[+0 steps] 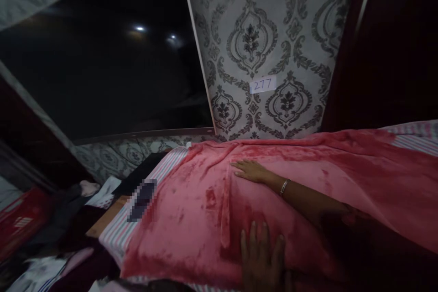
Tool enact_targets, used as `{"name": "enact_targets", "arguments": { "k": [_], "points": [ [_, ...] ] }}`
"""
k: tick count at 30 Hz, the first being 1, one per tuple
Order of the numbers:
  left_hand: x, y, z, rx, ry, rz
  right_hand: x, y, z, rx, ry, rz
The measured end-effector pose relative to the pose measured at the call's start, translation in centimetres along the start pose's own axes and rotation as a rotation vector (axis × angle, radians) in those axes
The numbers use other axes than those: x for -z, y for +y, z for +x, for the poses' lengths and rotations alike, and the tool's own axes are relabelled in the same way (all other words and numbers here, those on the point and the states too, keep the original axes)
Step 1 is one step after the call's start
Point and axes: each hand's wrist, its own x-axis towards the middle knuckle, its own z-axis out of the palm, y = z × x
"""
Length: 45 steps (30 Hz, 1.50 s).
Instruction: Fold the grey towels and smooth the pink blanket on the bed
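Observation:
A pink fleece blanket (pixel 205 219) lies spread over a bed with a striped sheet (pixel 118 230) showing at its left edge. My right hand (pixel 251 171), with a bracelet on the wrist, reaches in from the right and rests flat on the blanket, fingers stretched out and pointing left. My left hand (pixel 262 255) lies flat on the blanket at the bottom edge of the view, fingers apart and pointing away from me. A raised fold (pixel 224 200) in the blanket runs between the two hands. Neither hand holds anything.
Behind the bed stands a grey patterned wall panel (pixel 267 23) with a small label (pixel 263 84) reading 277. A large dark glossy surface (pixel 102 64) fills the upper left. A dark blurred object (pixel 142 198) lies on the sheet's left edge. Clothes and a red crate (pixel 20 219) clutter the lower left.

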Motion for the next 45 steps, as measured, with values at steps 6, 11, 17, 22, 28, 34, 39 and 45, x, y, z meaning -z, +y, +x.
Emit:
{"name": "enact_targets", "arguments": {
  "k": [6,11,17,22,28,34,39,45],
  "points": [
    [1.8,-1.0,1.6,-0.031,0.011,0.054,0.7,-2.2,-1.5,0.024,0.133,-0.118],
    [2.9,-3.4,2.7,0.157,-0.047,0.127,-0.9,-4.1,-3.3,0.369,0.075,-0.119],
    [2.2,-3.6,1.1,0.328,-0.265,0.116,-2.9,-3.1,0.1,0.293,0.017,-0.131],
    [2.3,-3.3,0.7,0.377,-0.376,0.07,-4.2,-0.6,4.9,0.215,-0.01,-0.081],
    [2.3,-3.5,0.4,0.4,-0.431,-0.009,-5.8,1.9,7.2,0.249,0.054,-0.007],
    [2.7,-3.6,0.7,0.446,-0.427,-0.041,-5.2,1.0,6.4,0.219,0.069,-0.011],
    [2.4,-3.9,1.3,0.446,-0.407,-0.02,-2.4,-1.5,4.7,0.115,0.123,-0.077],
    [2.4,-4.5,2.3,0.399,-0.378,0.053,1.4,0.3,-1.3,0.102,0.191,-0.076]
  ]
}}
